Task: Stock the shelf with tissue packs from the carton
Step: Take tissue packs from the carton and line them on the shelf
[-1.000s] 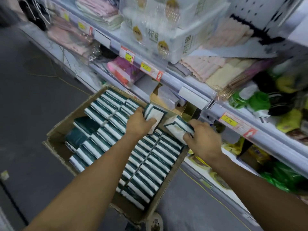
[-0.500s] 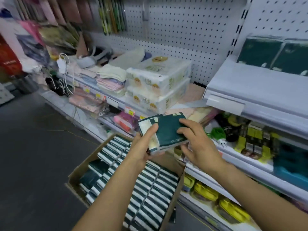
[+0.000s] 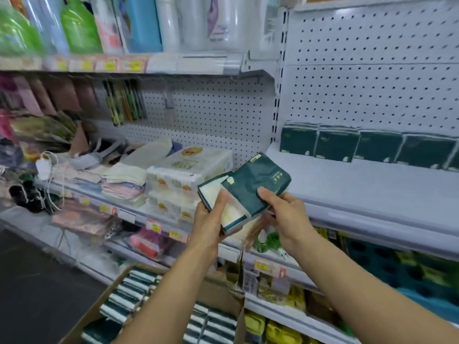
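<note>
Both hands have risen from the carton (image 3: pixel 111 291), left hand (image 3: pixel 208 219) and right hand (image 3: pixel 285 214) together gripping what look like two tissue packs (image 3: pixel 244 192) before the shelf (image 3: pixel 367 194).

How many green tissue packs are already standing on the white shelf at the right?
5 show, side by side against the pegboard, and one cut off by the frame edge. More may stand beyond the edge.
</note>
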